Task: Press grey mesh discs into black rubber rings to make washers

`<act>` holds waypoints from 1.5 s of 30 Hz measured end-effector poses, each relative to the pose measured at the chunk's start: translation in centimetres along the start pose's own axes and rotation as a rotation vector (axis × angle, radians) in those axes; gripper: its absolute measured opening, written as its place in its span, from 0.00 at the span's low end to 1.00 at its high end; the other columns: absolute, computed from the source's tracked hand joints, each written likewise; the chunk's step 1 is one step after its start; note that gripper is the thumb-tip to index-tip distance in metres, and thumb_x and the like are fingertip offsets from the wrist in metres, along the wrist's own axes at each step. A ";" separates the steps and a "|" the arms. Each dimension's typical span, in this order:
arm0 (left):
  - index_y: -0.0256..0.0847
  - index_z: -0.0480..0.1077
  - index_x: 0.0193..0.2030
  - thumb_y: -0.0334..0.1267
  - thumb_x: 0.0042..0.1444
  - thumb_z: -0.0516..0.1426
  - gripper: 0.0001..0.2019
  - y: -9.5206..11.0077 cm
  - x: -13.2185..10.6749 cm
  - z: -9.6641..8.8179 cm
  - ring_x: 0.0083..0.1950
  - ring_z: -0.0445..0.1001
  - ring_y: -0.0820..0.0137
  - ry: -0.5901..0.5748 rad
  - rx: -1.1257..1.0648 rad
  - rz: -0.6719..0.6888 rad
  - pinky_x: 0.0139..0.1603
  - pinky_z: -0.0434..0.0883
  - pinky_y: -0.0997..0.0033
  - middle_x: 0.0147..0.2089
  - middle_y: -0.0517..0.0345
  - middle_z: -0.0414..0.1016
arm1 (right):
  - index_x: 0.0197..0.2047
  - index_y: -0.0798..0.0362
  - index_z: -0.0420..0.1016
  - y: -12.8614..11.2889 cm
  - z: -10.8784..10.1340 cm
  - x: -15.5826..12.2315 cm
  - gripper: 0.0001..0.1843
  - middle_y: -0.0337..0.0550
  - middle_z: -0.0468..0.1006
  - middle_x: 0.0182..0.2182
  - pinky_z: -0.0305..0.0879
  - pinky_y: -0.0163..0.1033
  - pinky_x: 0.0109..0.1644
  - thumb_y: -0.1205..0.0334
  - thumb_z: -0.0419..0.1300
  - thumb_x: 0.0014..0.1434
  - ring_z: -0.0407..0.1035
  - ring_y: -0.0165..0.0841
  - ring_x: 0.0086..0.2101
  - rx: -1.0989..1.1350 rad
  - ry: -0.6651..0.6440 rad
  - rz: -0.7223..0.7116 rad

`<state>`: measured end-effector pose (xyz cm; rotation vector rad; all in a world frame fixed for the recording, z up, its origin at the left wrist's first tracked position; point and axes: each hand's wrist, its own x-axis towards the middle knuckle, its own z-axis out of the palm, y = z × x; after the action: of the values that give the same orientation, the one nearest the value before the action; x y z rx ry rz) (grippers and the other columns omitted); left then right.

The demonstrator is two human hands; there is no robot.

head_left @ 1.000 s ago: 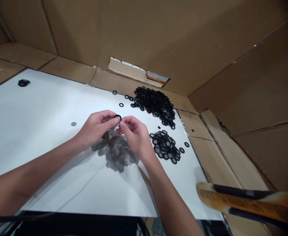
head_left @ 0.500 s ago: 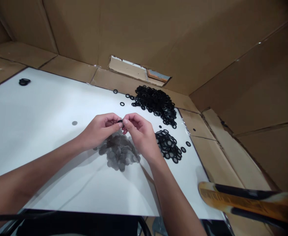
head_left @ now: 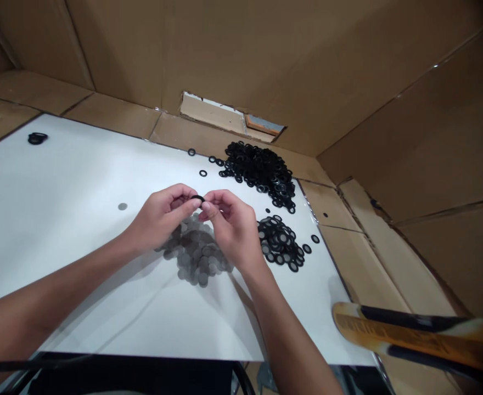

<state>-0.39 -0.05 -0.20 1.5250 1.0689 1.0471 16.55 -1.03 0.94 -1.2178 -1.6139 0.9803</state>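
Fine print runs along a yellow-and-black strip (head_left: pixel 410 337) at the lower right corner, but it is too blurred to read; no other writing can be made out.

A black rubber ring (head_left: pixel 197 198) sits between the two hands, above a heap of gray mesh discs (head_left: pixel 196 251). The left hand (head_left: pixel 161 214) and the right hand (head_left: pixel 233 225) are both curled and close together, with the fingers drawn in rather than spread. The left fingertips (head_left: pixel 194 203) and right fingertips (head_left: pixel 204 206) pinch the ring from opposite sides. Whether a disc sits inside the ring is too small to tell.

The heap of discs lies on a white desk (head_left: pixel 80 181), just under the hands. Beyond them is a large pile of black rings (head_left: pixel 258 173). To the right of the right hand lies a smaller pile of black rings with gray centers (head_left: pixel 278 244), with a few loose rings near each pile. A single gray disc (head_left: pixel 122 206) lies alone left of the left hand, and a small black clump of rings (head_left: pixel 38 138) sits near the far left edge. Cardboard walls (head_left: pixel 266 49) surround the desk.
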 end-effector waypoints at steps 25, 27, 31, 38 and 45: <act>0.41 0.74 0.33 0.42 0.59 0.61 0.08 0.3 1.2 -1.8 0.29 0.74 0.72 -0.454 -0.068 -0.233 0.30 0.71 0.73 0.29 0.59 0.75 | 0.36 0.52 0.72 -0.3 -2.8 0.2 0.09 0.37 0.73 0.28 0.60 0.34 0.31 0.56 0.58 0.63 0.66 0.29 0.29 -0.005 -0.427 0.204; 0.40 0.76 0.32 0.41 0.59 0.62 0.08 0.6 1.2 -1.8 0.29 0.73 0.73 -0.411 -0.119 -0.220 0.32 0.72 0.74 0.29 0.59 0.76 | 0.37 0.53 0.72 -0.2 -2.5 0.4 0.09 0.39 0.74 0.31 0.65 0.36 0.37 0.56 0.60 0.63 0.69 0.31 0.32 0.146 -0.405 0.208; 0.38 0.77 0.33 0.39 0.59 0.62 0.07 1.2 1.1 -1.8 0.29 0.72 0.74 -0.380 -0.175 -0.206 0.33 0.71 0.74 0.32 0.56 0.78 | 0.35 0.53 0.70 -0.5 -2.1 0.5 0.09 0.39 0.74 0.30 0.67 0.38 0.41 0.57 0.61 0.61 0.70 0.31 0.32 0.280 -0.387 0.237; 0.37 0.77 0.33 0.38 0.60 0.61 0.07 1.2 1.0 -1.6 0.30 0.73 0.73 -0.413 -0.263 -0.190 0.34 0.72 0.73 0.33 0.54 0.80 | 0.34 0.52 0.68 -1.0 -2.2 0.4 0.08 0.36 0.71 0.28 0.64 0.38 0.41 0.58 0.59 0.64 0.68 0.31 0.32 0.286 -0.446 0.233; 0.35 0.76 0.34 0.37 0.61 0.61 0.07 1.0 1.0 -1.6 0.31 0.75 0.73 -0.410 -0.334 -0.156 0.34 0.73 0.74 0.33 0.54 0.80 | 0.36 0.53 0.69 -1.1 -1.3 0.2 0.09 0.37 0.72 0.29 0.63 0.38 0.40 0.59 0.55 0.67 0.67 0.30 0.33 0.338 -0.401 0.159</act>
<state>-1.51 1.07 1.20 1.2880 0.6753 0.7206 17.45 -0.97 2.37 -0.9660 -1.5756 1.6082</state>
